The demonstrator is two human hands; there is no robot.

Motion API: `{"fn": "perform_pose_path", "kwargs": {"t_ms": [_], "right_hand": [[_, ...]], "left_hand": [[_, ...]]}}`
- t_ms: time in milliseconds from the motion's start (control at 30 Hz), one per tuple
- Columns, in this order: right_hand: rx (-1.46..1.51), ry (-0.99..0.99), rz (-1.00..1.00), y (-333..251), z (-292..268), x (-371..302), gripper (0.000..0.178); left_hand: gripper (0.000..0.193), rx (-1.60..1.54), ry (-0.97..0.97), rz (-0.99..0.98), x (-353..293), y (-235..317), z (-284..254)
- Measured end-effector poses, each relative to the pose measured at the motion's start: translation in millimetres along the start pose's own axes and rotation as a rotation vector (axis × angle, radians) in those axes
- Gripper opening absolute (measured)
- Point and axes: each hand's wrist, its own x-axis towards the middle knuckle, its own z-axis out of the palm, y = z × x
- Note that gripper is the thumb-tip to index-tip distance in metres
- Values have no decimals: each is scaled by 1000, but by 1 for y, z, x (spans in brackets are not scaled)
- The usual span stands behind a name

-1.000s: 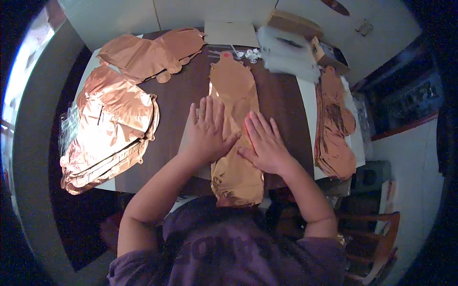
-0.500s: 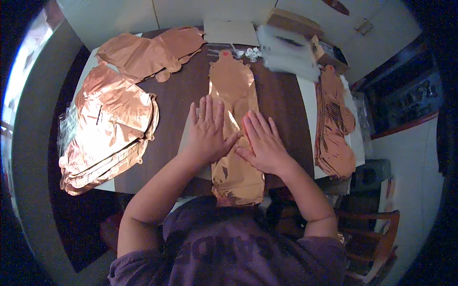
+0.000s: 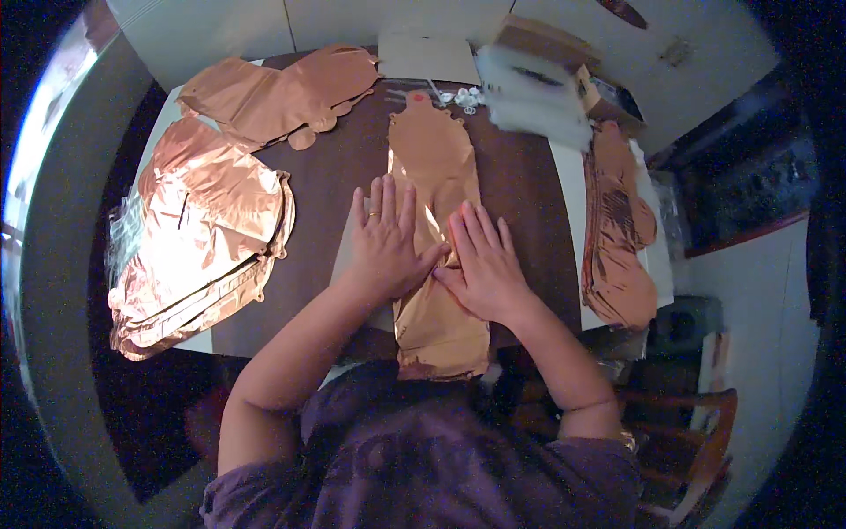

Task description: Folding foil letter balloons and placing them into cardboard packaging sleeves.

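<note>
A copper-coloured foil balloon (image 3: 432,145) lies flat and narrow along the middle of the table, its tabbed neck with a red spot at the far end. Its near end reaches the table's front edge, by my shirt. My left hand (image 3: 386,247) rests flat across the balloon's left edge, fingers stretched out and a ring on one. On the right edge, my right hand (image 3: 483,263) lies palm down with its fingers extended. Both thumbs point inward and almost meet over the foil. Neither hand grasps anything. A pale sheet's corner (image 3: 345,264) shows beside my left hand.
Creased copper foil balloons (image 3: 211,207) are piled at the left, with another foil piece (image 3: 282,97) behind them. Folded foil balloons (image 3: 619,238) lie at the right. Small white pieces (image 3: 463,99), a clear plastic bag (image 3: 533,97) and an open box (image 3: 610,97) sit along the back.
Both hands stay nearly in place on the foil. The balloon's near part looks flatter and less shiny, with fewer bright creases than before.
</note>
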Motion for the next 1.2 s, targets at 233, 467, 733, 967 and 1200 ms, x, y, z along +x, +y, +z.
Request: {"fn": "perform_pose_path", "kwargs": {"t_ms": [233, 467, 733, 967, 1200], "right_hand": [[-12, 27, -36, 0, -8, -9, 87], [30, -69, -148, -10, -12, -33, 87], [-28, -16, -75, -6, -12, -45, 81], [-21, 8, -69, 0, -1, -49, 80], [2, -37, -54, -4, -3, -47, 75]], "left_hand": [[91, 16, -3, 9, 0, -2, 5], [92, -4, -11, -3, 0, -1, 5], [94, -19, -3, -10, 2, 0, 1], [91, 16, -6, 1, 3, 2, -8], [53, -151, 87, 462, 27, 26, 2]]}}
